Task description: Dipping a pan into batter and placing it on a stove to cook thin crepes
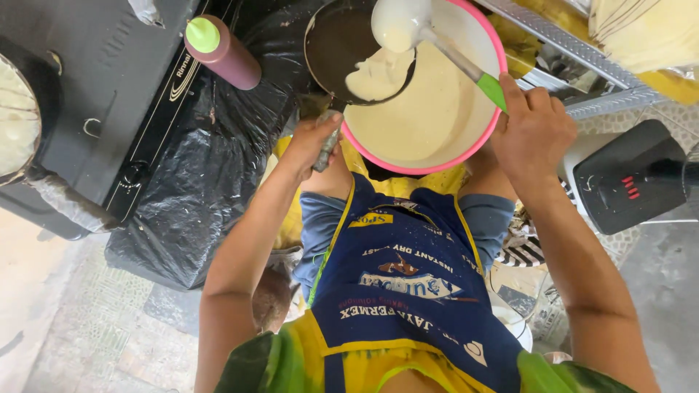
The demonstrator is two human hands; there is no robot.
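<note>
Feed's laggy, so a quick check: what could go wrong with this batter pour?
The pan hangs over the bowl rim, held by the left hand; if it tilts, batter could run off the edge. The ladle in the right hand may drip onto the black plastic. The bottle lies near the stove and might roll.

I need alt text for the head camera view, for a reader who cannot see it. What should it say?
Seen from above, a person in a blue and yellow apron holds a small dark pan by its handle with the left hand, while the right hand tips a ladle of pale batter into it. Below them sits a pink-rimmed bowl of batter, with a black stove and a squeeze bottle nearby.
</note>
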